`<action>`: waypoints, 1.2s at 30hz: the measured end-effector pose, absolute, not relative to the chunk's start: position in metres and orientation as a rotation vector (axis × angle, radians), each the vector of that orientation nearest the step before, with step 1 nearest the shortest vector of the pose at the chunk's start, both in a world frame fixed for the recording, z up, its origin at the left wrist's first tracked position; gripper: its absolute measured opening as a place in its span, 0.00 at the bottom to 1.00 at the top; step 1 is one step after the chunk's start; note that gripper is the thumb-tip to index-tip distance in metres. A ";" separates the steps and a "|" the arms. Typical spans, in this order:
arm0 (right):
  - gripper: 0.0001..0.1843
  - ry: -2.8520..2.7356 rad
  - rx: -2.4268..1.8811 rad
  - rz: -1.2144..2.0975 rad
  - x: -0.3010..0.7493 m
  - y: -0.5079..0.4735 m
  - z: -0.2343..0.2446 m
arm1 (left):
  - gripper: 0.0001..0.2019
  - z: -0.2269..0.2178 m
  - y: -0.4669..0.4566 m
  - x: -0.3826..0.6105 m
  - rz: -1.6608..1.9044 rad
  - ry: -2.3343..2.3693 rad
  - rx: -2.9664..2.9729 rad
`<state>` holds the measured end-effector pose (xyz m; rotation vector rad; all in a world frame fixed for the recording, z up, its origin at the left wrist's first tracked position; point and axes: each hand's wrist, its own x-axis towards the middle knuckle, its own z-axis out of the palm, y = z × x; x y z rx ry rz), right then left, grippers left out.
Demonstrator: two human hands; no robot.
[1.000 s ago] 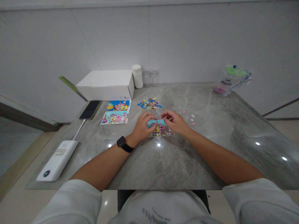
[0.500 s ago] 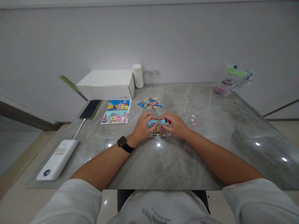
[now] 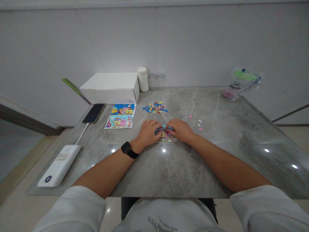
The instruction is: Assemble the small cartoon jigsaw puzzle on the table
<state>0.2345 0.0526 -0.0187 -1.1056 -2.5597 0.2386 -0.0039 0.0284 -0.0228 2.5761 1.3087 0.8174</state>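
Observation:
A partly covered cartoon jigsaw puzzle (image 3: 168, 138) lies on the grey table in front of me. My left hand (image 3: 149, 131) is closed on its left part, thumb and fingers pinching there. From the other side my right hand (image 3: 180, 129) pinches the right part, its fingers curled. Both hands are almost touching at the puzzle's upper middle, and they hide much of its surface. Just beyond them is a heap of loose puzzle pieces (image 3: 155, 108), mostly blue, yellow and pink. A few single pieces, such as a pink piece (image 3: 200, 129), lie to the right.
Two cartoon picture cards (image 3: 119, 122) lie at the left, before a white box (image 3: 108, 96). A white bottle (image 3: 143, 80) and two clear jars (image 3: 156, 82) stand at the wall. A phone (image 3: 93, 113) is cabled to a white power bank (image 3: 59, 166). A plastic bag (image 3: 241, 84) sits back right.
My fingers have curled in and shifted slightly towards me on the puzzle. Its light-blue upper part, visible between my hands before, is now mostly covered.

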 end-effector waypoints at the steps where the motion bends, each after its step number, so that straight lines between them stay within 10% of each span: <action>1: 0.07 -2.579 -1.112 0.225 0.234 0.052 -0.019 | 0.07 -0.022 0.028 -0.004 0.804 1.316 2.590; 36: 0.13 -2.590 -1.184 0.183 0.229 0.048 -0.019 | 0.10 -0.019 0.025 -0.001 0.676 1.320 2.650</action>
